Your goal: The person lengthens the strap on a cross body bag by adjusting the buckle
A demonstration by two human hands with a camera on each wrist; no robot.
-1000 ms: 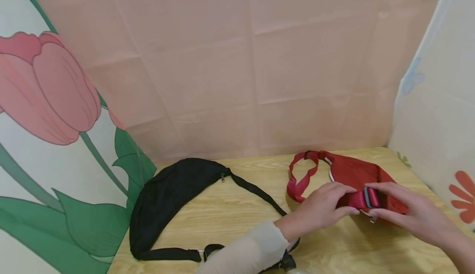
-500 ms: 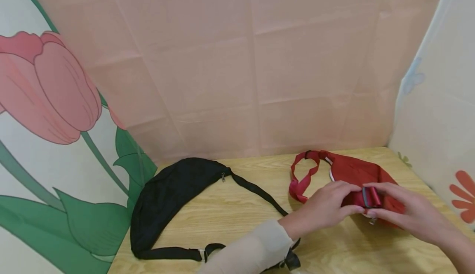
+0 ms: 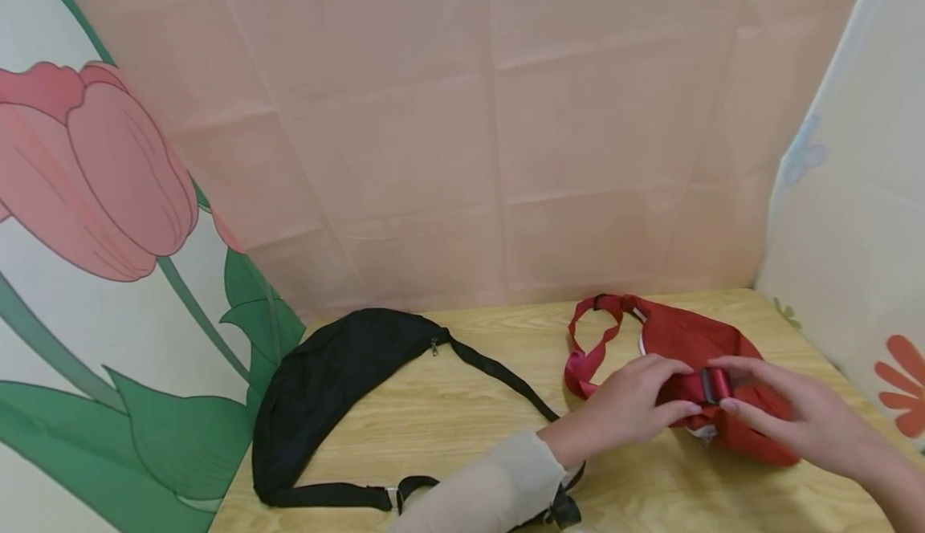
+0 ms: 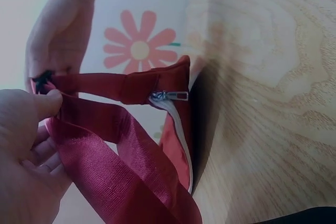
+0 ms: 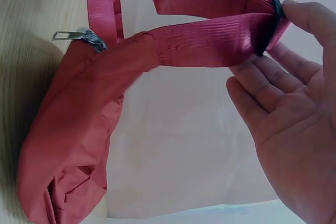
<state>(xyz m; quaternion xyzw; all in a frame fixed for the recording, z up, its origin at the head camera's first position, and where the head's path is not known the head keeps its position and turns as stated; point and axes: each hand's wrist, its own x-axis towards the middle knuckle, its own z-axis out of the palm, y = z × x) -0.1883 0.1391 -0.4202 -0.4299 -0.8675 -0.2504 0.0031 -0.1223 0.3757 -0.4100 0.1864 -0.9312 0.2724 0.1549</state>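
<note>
A red waist bag (image 3: 697, 331) lies at the right of the table, its magenta strap (image 5: 210, 43) lifted off the surface. Threaded on that strap is a dark slide buckle (image 5: 269, 27). My left hand (image 3: 625, 404) pinches the strap just left of the buckle between thumb and fingers. From the other side my right hand (image 3: 802, 408) pinches the strap by the buckle, thumb below and fingers above in the head view. A metal zipper pull (image 4: 176, 96) hangs at the bag's end in the left wrist view.
A black waist bag (image 3: 347, 388) lies on the left of the wooden table (image 3: 390, 429). Its black strap (image 3: 499, 368) runs right and passes beneath my left forearm. A pink backdrop (image 3: 405, 156) stands behind, with flower-printed sheets (image 3: 853, 220) at the sides.
The red bag's body has swung down and toward the near side below the right hand. Both hands keep their grip on the strap, shifting only slightly.
</note>
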